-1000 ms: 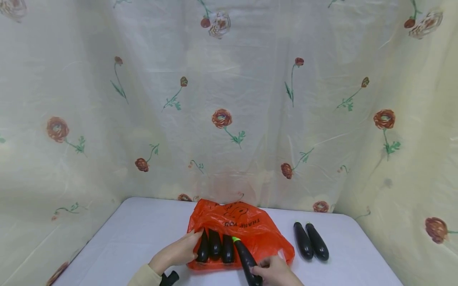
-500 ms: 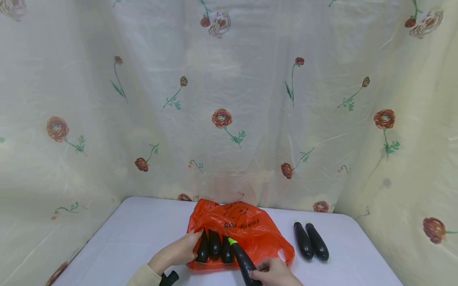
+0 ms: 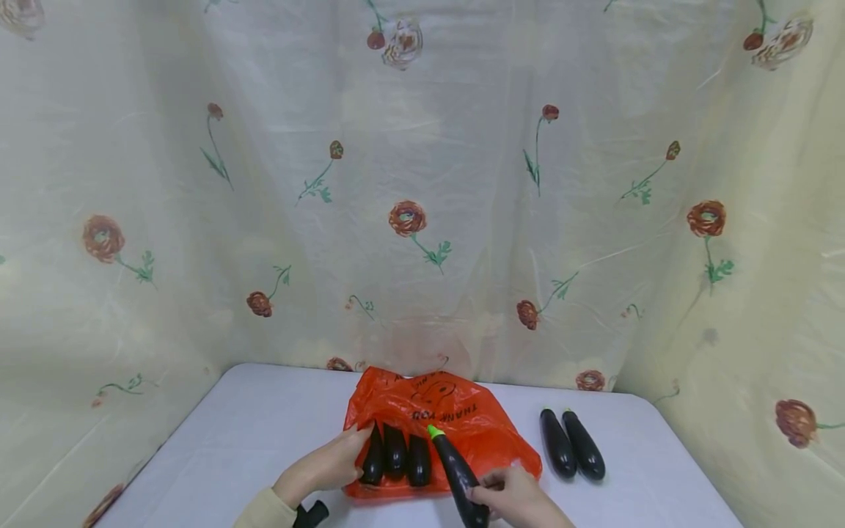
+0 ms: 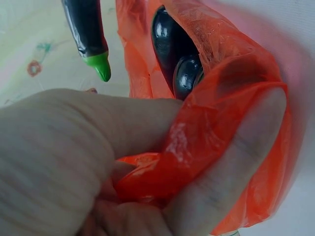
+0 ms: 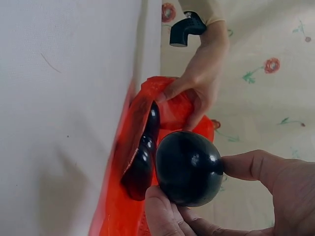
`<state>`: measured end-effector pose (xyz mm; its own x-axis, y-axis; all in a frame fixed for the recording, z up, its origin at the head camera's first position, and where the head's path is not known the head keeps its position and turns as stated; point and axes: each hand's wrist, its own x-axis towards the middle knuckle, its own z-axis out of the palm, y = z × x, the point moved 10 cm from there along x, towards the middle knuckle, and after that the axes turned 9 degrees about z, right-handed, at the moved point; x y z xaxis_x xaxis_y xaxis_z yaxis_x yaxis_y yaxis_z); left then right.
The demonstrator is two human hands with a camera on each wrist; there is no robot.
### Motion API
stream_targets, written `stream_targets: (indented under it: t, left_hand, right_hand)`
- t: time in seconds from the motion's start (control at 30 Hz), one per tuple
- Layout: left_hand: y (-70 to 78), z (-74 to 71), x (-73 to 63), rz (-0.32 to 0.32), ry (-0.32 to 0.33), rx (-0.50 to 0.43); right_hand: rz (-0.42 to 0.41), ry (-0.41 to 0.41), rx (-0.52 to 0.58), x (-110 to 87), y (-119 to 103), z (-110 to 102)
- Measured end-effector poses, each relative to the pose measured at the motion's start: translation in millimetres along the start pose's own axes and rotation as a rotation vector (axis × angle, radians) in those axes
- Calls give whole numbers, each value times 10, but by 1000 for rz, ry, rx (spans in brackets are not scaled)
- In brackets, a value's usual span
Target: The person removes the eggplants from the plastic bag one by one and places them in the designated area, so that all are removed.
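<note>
An orange-red plastic bag (image 3: 485, 433) with dark printing lies on the table, its mouth toward me. Three glossy dark eggplants (image 3: 394, 455) sit side by side inside the opening. My left hand (image 3: 338, 460) grips the left edge of the mouth; in the left wrist view, bunched film (image 4: 197, 142) runs between thumb and fingers. My right hand (image 3: 518, 495) pinches another eggplant (image 3: 455, 469) near its thick end, fingers and thumb on opposite sides of the rounded bottom (image 5: 189, 169) in the right wrist view. Its green stem end (image 4: 100, 65) points away from me and overlaps the bag in the head view.
Two more eggplants (image 3: 559, 446) lie together on the white table (image 3: 277, 411), right of the bag. A flowered curtain (image 3: 462, 183) hangs behind and on both sides. A black wrist mount (image 5: 187, 30) is strapped at the left wrist.
The held eggplant's stem end swings slightly left, then back right and farther up over the bag. My right hand shifts a little to the right. My left hand stays on the bag's edge.
</note>
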<state>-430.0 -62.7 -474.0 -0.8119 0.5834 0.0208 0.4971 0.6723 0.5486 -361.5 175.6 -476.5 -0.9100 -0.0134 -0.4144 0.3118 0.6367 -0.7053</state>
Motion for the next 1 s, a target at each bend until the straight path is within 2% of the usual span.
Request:
stream_targets:
  t: [0.23, 0.4, 0.67, 1.0]
  left_hand:
    - [10, -18, 0, 10, 5, 11]
    - [1, -10, -3, -10, -1, -3]
    - [-9, -3, -3, -27, -6, 5]
    - [-19, 12, -3, -28, -4, 3]
  right_hand:
    - [-1, 16, -5, 43, 12, -80]
    - [13, 49, 7, 77, 42, -184]
    - [76, 183, -18, 104, 109, -521]
    - [40, 259, 37, 91, 168, -908]
